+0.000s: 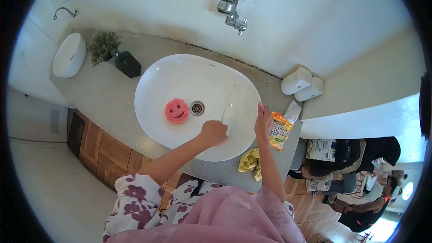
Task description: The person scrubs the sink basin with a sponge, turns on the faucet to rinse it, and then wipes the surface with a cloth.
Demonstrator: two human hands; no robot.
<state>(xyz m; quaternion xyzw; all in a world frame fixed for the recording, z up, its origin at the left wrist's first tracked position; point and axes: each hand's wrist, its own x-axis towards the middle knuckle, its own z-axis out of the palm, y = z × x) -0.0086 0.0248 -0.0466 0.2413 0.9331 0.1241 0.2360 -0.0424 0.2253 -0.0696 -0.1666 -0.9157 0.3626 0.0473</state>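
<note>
A white oval sink (157,74) stands on the grey counter. Inside it, beside the drain (196,108), lies a pink round sponge (176,111) with a smiling face cut into it. My left hand (214,132) is closed in a fist low over the basin's right half; whatever may be in it is hidden. Faint wet streaks show on the basin just above that fist. At the sink's right edge, my right hand (262,123) is closed around the rim. Close to its right side is a yellow and orange packet (280,131), with a yellow cloth (249,160) below.
A chrome tap (230,6) juts from the wall above the sink. Two white paper rolls (297,81) and a crumpled white wrapper (292,111) sit at right. A potted plant (103,47) and dark bottle (128,64) stand left. A person (369,209) is seen far right.
</note>
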